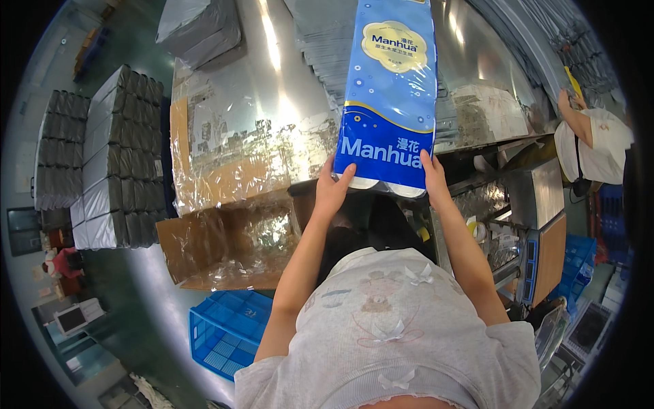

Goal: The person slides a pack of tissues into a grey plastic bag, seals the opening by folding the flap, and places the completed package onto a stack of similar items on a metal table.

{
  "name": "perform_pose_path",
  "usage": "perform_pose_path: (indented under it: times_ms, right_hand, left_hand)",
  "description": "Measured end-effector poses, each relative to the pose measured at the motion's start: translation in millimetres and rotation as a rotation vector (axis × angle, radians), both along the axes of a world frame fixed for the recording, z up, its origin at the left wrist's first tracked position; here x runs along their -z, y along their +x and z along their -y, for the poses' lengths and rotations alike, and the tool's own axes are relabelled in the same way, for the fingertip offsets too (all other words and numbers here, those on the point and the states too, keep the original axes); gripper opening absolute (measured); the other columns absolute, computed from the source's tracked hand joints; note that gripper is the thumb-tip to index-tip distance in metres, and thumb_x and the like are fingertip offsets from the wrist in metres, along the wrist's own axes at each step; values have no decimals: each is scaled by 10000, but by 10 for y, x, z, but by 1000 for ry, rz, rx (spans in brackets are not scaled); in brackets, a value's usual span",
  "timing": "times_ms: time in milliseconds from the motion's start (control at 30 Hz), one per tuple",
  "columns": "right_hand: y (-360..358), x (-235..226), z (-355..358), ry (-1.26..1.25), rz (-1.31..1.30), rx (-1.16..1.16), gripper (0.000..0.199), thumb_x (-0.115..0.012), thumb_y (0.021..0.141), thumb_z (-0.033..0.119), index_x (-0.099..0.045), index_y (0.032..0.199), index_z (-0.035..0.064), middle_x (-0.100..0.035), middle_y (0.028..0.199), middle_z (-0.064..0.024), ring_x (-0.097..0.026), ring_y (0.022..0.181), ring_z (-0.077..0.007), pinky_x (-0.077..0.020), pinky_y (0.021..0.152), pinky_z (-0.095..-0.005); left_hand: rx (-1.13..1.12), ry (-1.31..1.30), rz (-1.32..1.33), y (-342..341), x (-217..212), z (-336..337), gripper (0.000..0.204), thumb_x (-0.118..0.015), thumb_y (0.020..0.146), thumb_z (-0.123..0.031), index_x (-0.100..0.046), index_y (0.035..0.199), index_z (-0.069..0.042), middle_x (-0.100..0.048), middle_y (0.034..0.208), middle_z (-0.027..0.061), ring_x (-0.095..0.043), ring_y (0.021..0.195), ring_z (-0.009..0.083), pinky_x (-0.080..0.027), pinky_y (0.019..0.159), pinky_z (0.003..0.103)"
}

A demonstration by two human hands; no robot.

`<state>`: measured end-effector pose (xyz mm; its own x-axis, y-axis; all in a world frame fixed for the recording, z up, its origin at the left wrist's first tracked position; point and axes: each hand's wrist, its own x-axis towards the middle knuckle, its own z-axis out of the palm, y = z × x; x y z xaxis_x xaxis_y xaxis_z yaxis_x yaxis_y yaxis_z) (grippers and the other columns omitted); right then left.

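Between my two hands is a long blue plastic pack of paper rolls (388, 102) with a pale yellow emblem, a yellow wavy line and a darker blue lower band. White rounded roll ends show at its near end. My left hand (334, 189) grips the near left corner, thumb on the front face. On the near right corner my right hand (434, 178) holds on the same way; fingers of both hands are partly hidden behind the pack. The pack reaches away from me over a shiny metal worktable (300, 75), and its far end is cut off by the picture's top edge.
A cardboard box (225, 266) with clear film scraps sits before the table at left, with a blue crate (228, 334) below it. Stacks of grey bundles (119, 163) stand at far left. Flat grey bags (317, 48) lie beyond. Another person (599, 143) works at far right.
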<state>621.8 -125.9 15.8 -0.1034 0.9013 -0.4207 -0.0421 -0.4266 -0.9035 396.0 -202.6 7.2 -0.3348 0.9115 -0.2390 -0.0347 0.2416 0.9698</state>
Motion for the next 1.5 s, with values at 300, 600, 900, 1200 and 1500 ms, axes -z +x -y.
perform_pose_path:
  times_ms: [300,600,900,1200,1500]
  right_hand:
    - [147,-6,1049,-336,-6,-209,337,-571,828,246,-495,1077,32,-575,1000,-95,-537,989,-179,-431,824,-313]
    - [263,318,973,-360,-231,-70,183,-569,802,80,-548,953,-20,-622,858,-119,-617,813,-209,-494,728,-295]
    - [985,35,404,-471,420,-669,217,-546,702,-1,-594,914,-3,-622,779,-94,-627,723,-184,-524,639,-311]
    - [-44,-161,-1858,178,-8,-41,558,-545,845,273,-326,1291,22,-467,1204,-85,-447,1065,-161,-352,913,-308]
    - [-382,-299,-3111,370,218,-801,347,-580,803,168,-531,1104,4,-589,1038,-83,-543,925,-145,-433,798,-284]
  left_hand:
    - [92,-210,-85,-82,243,579,434,-652,770,-357,-541,915,36,-581,817,65,-507,749,105,-418,680,238]
    - [53,-157,428,-112,309,658,113,-562,804,-76,-563,856,23,-639,774,119,-621,671,150,-473,586,224]
    - [677,-388,188,-456,19,750,169,-542,830,-128,-609,893,13,-624,748,65,-577,665,106,-462,585,233]
    - [151,5,-174,-211,-157,-885,512,-508,867,-297,-390,1239,34,-472,1206,189,-442,1127,243,-357,923,312]
    - [-207,156,284,-536,-281,-1988,540,-444,901,-195,-205,1358,-35,-392,1273,131,-412,1122,200,-333,941,293]
